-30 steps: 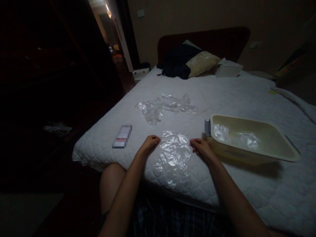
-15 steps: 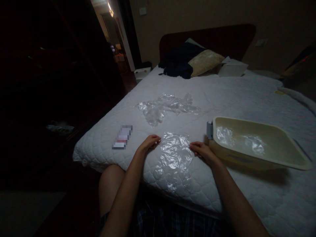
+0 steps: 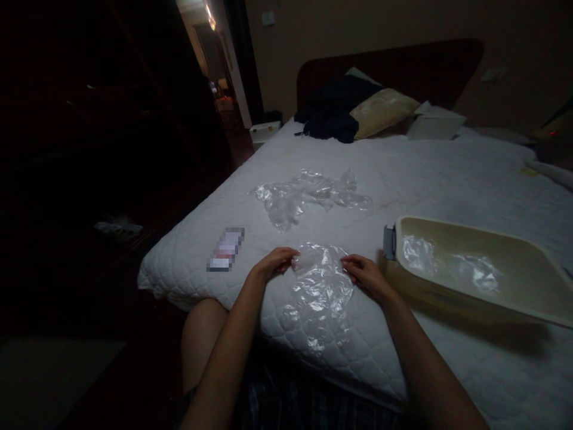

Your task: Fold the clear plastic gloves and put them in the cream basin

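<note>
A clear plastic bag [image 3: 321,286] lies creased over the near edge of the white quilted bed [image 3: 215,203]. My left hand [image 3: 281,261] pinches its upper left corner. On the opposite side, my right hand [image 3: 360,273] grips the upper right edge between thumb and fingers. Farther back on the bed, more crumpled clear plastic bags [image 3: 308,194] lie in a loose heap. To the right of my right hand stands a cream plastic bin [image 3: 514,257] with grey latches and clear plastic inside it.
A blurred-out flat rectangle [image 3: 226,249] lies left of my left hand. Dark clothing [image 3: 331,116], a beige cushion [image 3: 385,112] and a white box [image 3: 436,125] are near the headboard [image 3: 403,60]. An open doorway [image 3: 215,65] is at the back left.
My hands have drawn slightly closer together, and the bag's top edge now sags and bunches between them. The view has shifted a little to the left.
</note>
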The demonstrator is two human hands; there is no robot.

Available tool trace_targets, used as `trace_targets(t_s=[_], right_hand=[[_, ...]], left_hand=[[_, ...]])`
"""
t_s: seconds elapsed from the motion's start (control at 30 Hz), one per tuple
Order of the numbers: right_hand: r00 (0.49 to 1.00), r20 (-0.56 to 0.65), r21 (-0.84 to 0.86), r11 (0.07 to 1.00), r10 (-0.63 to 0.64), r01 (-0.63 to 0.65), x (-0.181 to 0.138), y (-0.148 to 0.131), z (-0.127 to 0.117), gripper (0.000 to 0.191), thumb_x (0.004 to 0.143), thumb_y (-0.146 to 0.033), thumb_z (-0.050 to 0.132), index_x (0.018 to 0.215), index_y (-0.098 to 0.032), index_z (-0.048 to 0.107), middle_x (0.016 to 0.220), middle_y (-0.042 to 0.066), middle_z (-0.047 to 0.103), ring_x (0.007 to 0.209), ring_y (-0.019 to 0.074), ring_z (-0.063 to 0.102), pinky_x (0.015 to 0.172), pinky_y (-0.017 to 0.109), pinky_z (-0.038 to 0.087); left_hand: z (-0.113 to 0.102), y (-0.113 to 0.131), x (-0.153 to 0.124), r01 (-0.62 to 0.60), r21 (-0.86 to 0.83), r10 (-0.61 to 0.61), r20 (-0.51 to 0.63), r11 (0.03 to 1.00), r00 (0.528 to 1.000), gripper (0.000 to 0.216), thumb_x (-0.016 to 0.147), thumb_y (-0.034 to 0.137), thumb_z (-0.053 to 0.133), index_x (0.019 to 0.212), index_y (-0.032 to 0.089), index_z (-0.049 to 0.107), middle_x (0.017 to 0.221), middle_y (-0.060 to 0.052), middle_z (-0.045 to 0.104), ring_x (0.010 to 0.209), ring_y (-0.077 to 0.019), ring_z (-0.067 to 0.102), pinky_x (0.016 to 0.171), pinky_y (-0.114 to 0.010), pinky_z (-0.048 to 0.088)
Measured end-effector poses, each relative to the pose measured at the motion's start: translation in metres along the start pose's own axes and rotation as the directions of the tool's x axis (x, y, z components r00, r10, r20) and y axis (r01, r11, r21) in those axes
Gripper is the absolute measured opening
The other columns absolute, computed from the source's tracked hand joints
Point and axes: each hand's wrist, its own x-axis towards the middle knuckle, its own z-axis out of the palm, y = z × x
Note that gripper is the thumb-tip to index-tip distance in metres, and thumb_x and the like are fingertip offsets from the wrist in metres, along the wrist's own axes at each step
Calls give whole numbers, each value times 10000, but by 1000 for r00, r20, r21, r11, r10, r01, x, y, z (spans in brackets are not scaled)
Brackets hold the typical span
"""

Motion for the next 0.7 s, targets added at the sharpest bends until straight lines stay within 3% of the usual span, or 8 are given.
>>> trace_targets(t_s=[0.27, 0.53, 0.7], right_hand=[[999, -33, 35, 999, -12, 13, -1, 4, 1, 407, 627, -462, 665, 902, -168, 603, 649, -17, 552, 466, 61, 435, 393, 184, 303], [995, -85, 13, 999, -45, 47, -6, 3, 5, 377, 608, -399, 690, 881, -152, 614, 678, 2, 564, 498, 74, 448, 426, 201, 339], [993, -103, 5, 998, -62, 63, -7, 3, 5, 356, 588, -378, 706, 861, -161, 634, 702, 9, 582, 539, 90, 473, 448, 209, 363]], left_hand=[[-2, -10, -2, -64, 18, 65, -26, 998, 998, 266, 643, 333, 647, 819, 147, 577, 548, 57, 482, 353, -18, 352, 341, -159, 230], [2, -8, -13, -51, -158, 49, -18, 986, 999, 273, 654, 333, 641, 849, 146, 603, 567, 42, 482, 439, -28, 414, 390, -152, 243], [1, -12, -14, -82, -107, 78, -44, 991, 996, 317, 609, 297, 690, 881, 163, 596, 615, 46, 510, 429, -18, 396, 395, -162, 256]])
